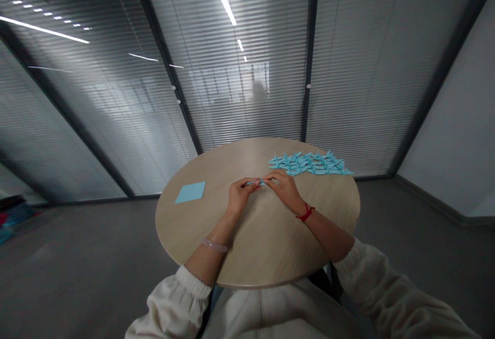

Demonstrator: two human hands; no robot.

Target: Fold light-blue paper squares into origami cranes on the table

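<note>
Between my hands, over the middle of the round table (270, 256), is a small piece of folded blue paper (262, 182), mostly covered by fingers. My left hand (240, 192) pinches its left side between thumb and fingers. On the other side, my right hand (284, 187) pinches it with the fingertips. Just beyond my right hand lie several blue origami cranes (313, 163), packed close together in rows. A flat stack or sheet of blue square paper (190, 192) rests on the table to the left of my left hand.
The wooden table top has a rounded edge close to my lap. Behind it stands a glass partition with blinds (247, 112) and dark frames. A white wall (452, 138) is on the right. Blue and red items (17, 212) sit on the floor at far left, blurred.
</note>
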